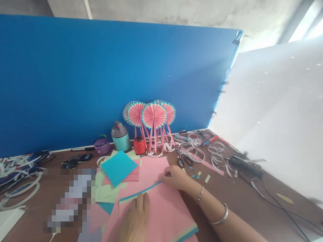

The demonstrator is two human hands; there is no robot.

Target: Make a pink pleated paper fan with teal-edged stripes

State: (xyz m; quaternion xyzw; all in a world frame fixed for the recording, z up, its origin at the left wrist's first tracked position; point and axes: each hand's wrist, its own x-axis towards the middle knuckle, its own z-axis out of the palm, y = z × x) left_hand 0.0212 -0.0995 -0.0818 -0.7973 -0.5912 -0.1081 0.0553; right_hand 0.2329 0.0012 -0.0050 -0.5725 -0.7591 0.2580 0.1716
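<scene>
Slanting away rightward, the blue edge strip (151,186) of the pink paper sheet (166,210) on the desk (219,195) reaches the curled right hand (176,178); whether it pinches, I cannot tell. Nearer, the left hand (136,213) lies loosely atop the sheet.

No text, brand or number I can read from my end. Purple pot (103,146) carries small pale round mark, too small for me to make out. Pixelated object (72,198) on desk (219,195) shows me only blurred blocks, any lettering unreadable.
</scene>
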